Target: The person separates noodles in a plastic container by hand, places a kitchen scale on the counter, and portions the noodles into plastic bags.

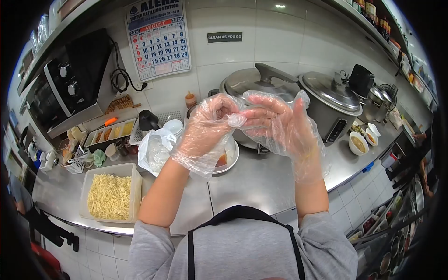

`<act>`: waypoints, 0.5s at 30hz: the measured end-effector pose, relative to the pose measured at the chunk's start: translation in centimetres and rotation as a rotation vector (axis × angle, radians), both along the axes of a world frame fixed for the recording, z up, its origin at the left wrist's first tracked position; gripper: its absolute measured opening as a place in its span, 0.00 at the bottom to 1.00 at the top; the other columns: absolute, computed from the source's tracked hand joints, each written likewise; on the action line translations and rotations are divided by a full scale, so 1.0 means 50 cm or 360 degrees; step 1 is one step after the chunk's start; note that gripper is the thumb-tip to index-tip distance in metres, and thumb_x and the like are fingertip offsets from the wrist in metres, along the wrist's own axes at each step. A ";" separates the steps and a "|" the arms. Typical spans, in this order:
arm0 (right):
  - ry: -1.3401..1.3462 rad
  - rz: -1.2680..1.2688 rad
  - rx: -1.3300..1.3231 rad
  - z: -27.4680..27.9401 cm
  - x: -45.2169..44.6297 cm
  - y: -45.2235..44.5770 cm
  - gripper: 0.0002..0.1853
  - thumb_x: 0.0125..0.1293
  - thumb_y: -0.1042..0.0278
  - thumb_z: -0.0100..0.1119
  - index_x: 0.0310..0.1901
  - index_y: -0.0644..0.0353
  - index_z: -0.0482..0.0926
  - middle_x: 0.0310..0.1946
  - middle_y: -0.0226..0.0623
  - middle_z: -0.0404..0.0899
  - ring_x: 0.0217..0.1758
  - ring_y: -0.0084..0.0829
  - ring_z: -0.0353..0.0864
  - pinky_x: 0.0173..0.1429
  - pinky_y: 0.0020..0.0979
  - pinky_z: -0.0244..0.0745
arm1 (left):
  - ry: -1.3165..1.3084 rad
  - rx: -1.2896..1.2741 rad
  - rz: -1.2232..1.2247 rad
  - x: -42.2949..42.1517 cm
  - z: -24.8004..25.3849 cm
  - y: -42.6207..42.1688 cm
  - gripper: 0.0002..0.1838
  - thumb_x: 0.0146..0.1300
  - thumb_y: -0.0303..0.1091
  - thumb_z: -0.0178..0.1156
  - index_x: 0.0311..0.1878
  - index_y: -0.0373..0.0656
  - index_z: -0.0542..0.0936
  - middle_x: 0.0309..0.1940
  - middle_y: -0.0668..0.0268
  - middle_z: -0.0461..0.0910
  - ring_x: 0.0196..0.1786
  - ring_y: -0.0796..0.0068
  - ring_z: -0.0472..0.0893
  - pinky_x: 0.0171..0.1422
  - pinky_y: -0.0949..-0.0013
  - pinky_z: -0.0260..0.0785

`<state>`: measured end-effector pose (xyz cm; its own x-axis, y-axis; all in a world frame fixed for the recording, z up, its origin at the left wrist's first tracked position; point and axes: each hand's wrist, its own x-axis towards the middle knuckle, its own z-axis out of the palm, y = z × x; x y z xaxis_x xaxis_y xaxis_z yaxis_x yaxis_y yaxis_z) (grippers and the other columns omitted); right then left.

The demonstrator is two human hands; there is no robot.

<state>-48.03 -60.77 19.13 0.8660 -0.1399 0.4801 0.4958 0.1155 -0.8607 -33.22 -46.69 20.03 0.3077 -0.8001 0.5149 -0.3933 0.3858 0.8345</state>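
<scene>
Both of my hands are raised over the steel counter in clear, loose plastic gloves. My left hand (205, 121) has its fingers closed in a pinch on a bunched bit of the clear plastic glove (237, 121), at the fingertips of my right hand. Fingers apart and palm turned inward, my right hand (284, 121) holds nothing. Below and behind my left hand is a white bowl (232, 161) with brownish liquid, partly hidden. Beside it lies a white plastic bag (156, 151). A plastic tub (136, 186) of yellow noodles (109, 196) stands at the left front.
Two large lidded cookers, one nearer (261, 86) and one farther right (333, 109), stand against the wall. A microwave (60, 88) and a tray of ingredients (109, 133) are at left. Bowls of food (358, 143) sit at right. People stand at both edges of view.
</scene>
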 end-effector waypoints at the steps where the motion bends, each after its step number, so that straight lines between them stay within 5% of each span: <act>1: -0.0024 -0.0024 -0.0042 -0.003 -0.003 -0.001 0.50 0.60 0.23 0.27 0.63 0.67 0.61 0.52 0.52 0.73 0.57 0.42 0.75 0.57 0.38 0.72 | -0.0010 0.0003 -0.0011 0.003 0.000 -0.005 0.07 0.56 0.26 0.63 0.34 0.42 0.74 0.35 0.73 0.71 0.40 0.83 0.71 0.47 0.78 0.65; 10: -0.0114 0.0039 0.0018 -0.033 -0.058 -0.012 0.49 0.59 0.23 0.30 0.68 0.60 0.53 0.62 0.59 0.61 0.64 0.53 0.65 0.58 0.48 0.71 | -0.0287 -0.0558 0.0128 0.032 -0.005 -0.009 0.07 0.59 0.21 0.58 0.38 0.41 0.72 0.36 0.72 0.70 0.41 0.82 0.72 0.49 0.77 0.67; 12: -0.0116 0.0051 0.0048 -0.038 -0.063 -0.017 0.49 0.58 0.22 0.31 0.69 0.58 0.53 0.64 0.59 0.59 0.65 0.54 0.63 0.57 0.49 0.71 | 0.0167 -0.0505 0.0164 0.023 -0.008 0.005 0.13 0.58 0.21 0.58 0.46 0.42 0.71 0.39 0.70 0.72 0.45 0.79 0.74 0.50 0.75 0.69; 14: -0.0080 0.0065 0.0101 -0.034 -0.064 -0.014 0.50 0.57 0.21 0.33 0.68 0.59 0.54 0.64 0.49 0.62 0.68 0.45 0.61 0.62 0.44 0.64 | 0.0074 -0.0540 0.0167 0.007 -0.025 -0.006 0.18 0.57 0.25 0.59 0.51 0.43 0.70 0.42 0.67 0.72 0.44 0.78 0.72 0.51 0.72 0.68; 15: -0.0083 0.0066 0.0099 -0.028 -0.063 -0.012 0.50 0.57 0.21 0.33 0.68 0.59 0.54 0.64 0.49 0.62 0.68 0.45 0.61 0.62 0.44 0.64 | 0.0394 -0.0474 -0.0151 0.005 -0.030 -0.007 0.21 0.57 0.24 0.59 0.55 0.44 0.68 0.45 0.66 0.72 0.47 0.76 0.73 0.52 0.71 0.68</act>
<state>-51.19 -61.37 17.71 0.8456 -0.1354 0.5163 0.5336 0.1893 -0.8243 -32.98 -47.06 18.55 0.3832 -0.6580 0.6482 -0.1453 0.6501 0.7458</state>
